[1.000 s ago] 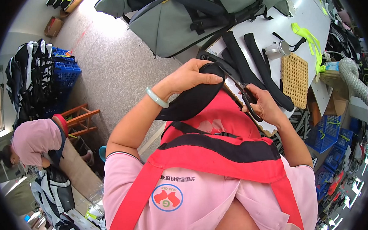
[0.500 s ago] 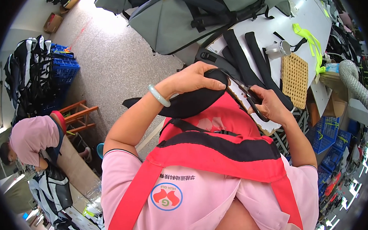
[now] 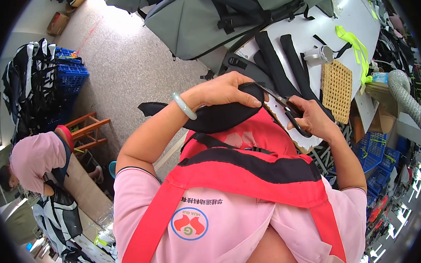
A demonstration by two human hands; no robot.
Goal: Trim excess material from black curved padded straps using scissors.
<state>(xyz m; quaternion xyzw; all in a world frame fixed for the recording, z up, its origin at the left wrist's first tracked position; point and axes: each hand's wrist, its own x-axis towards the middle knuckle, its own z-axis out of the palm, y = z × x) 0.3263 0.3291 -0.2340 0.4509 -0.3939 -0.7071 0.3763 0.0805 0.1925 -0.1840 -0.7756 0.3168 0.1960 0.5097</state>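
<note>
My left hand [image 3: 225,90] is closed on a piece of black fabric [image 3: 219,117], thumb on top. The fabric is curved and hangs to the left over my red apron [image 3: 253,131]. In my right hand [image 3: 313,116] is a pair of scissors [image 3: 291,109] with black handles. Their blades point up and left and reach the fabric's edge beside my left fingers. Whether the tips have fabric between them I cannot make out. Two padded black strips [image 3: 296,65] lie on the white table [image 3: 340,27] just beyond the scissors.
A large grey bag [image 3: 186,28] with black straps lies over the table's far left. On the table are a metal mug [image 3: 318,56], a woven cane mat [image 3: 337,91] and neon-yellow strips [image 3: 356,47]. Blue crates [image 3: 71,72] and a seated co-worker [image 3: 38,155] are at left.
The fabric's edge and the scissors have shifted slightly, with the scissors a little lower and their blades looking closer together. My left hand keeps its hold on the fabric.
</note>
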